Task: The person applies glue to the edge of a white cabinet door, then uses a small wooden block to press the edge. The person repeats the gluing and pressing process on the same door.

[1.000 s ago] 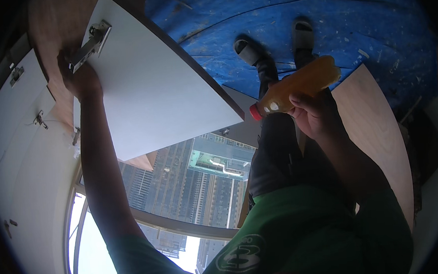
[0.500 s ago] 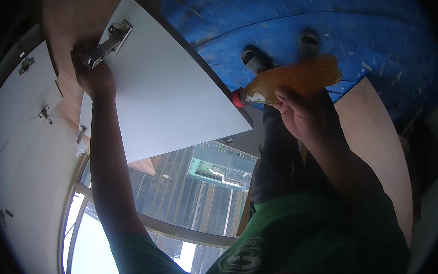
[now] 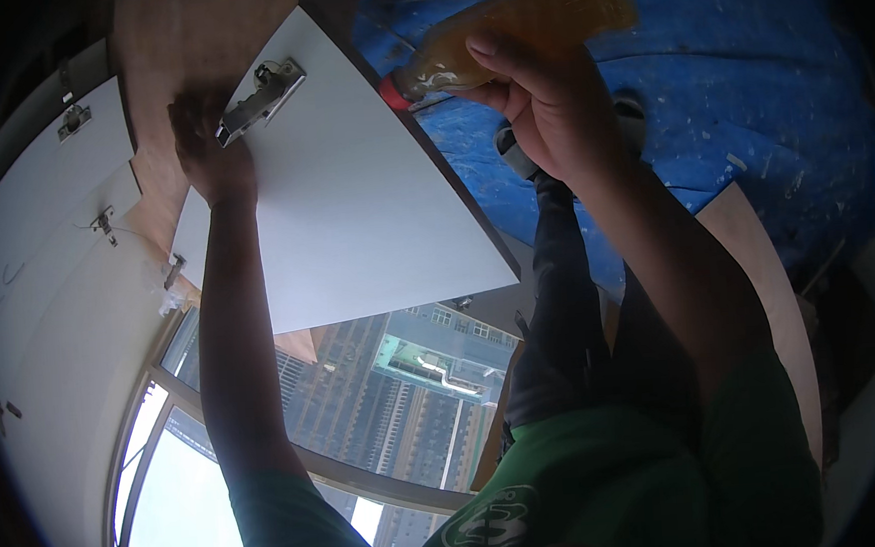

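Note:
My right hand (image 3: pixel 553 116) is closed round a clear plastic bottle (image 3: pixel 513 28) of orange liquid, lying nearly level with its red cap (image 3: pixel 393 93) toward the left. The cap is right by the dark edge of a white cabinet door (image 3: pixel 353 208); whether it touches cannot be told. At the door's left edge my left hand (image 3: pixel 212 152) is closed, its fingers dim and partly hidden. Beside that hand a metal cabinet hinge (image 3: pixel 262 99) is fixed to the door's white face, its arm pointing down toward the hand.
Blue sheeting (image 3: pixel 687 88) covers the floor under my feet. Further white panels with hinges (image 3: pixel 102 226) stand at left. Below the door is a window (image 3: pixel 384 377) with buildings outside. A light wooden board (image 3: pixel 757 254) lies at right.
My right hand has carried the bottle up and left, bringing its cap further along the door's edge. The view has shifted slightly; my left hand stays at the door by the hinge.

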Available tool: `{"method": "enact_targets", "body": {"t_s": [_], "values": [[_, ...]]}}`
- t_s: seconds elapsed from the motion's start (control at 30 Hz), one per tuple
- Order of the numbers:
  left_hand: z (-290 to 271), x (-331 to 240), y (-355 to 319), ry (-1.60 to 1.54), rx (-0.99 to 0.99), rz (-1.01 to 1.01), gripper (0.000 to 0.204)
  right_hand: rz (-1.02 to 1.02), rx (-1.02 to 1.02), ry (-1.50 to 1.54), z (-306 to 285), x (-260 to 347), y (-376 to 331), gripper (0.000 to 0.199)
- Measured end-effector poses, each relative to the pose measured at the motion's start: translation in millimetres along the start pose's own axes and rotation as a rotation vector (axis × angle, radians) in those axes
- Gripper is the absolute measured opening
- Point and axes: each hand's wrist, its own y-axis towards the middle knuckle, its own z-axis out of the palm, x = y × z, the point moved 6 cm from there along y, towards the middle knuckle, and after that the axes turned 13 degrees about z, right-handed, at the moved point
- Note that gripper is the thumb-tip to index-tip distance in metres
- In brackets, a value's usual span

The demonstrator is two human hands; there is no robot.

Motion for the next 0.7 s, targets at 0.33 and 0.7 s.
{"method": "enact_targets", "body": {"t_s": [0.33, 0.7], "values": [[-1.0, -1.6, 2.1, -0.186, -0.094, -0.084, 0.057, 0.051, 0.058, -0.053, -2.4, 4.9, 12.2, 0.044], [-1.3, -3.0, 3.0, -0.218, -0.067, -0.117, 0.067, 0.199, -0.102, 0.001, -29.8, -18.3, -65.2, 0.053]]}}
